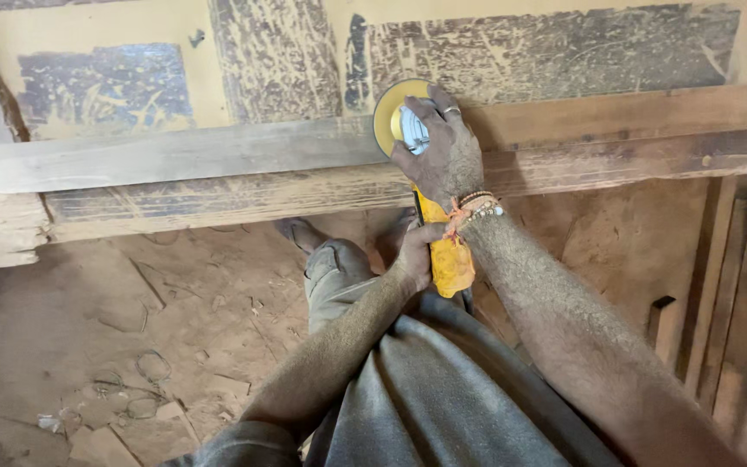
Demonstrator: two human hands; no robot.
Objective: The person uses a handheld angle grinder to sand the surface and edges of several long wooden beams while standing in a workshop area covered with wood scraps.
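Note:
My right hand (443,147) grips the silver head of a yellow angle grinder (451,264), whose round yellow sanding disc (388,112) presses against a long wooden plank (175,156). My left hand (417,251) holds the grinder's yellow body lower down, near my knee. The plank runs across the view; below it lies a second worn board (218,199). Both forearms are coated in dust. A ring and beaded bracelets sit on my right hand and wrist.
Behind the planks stands a yellow panel (287,52) with scraped dark patches. The dusty brown floor (88,329) holds wire loops (153,365) and wood scraps at lower left. Upright wooden slats (737,285) stand at the right. My foot (300,232) rests under the board.

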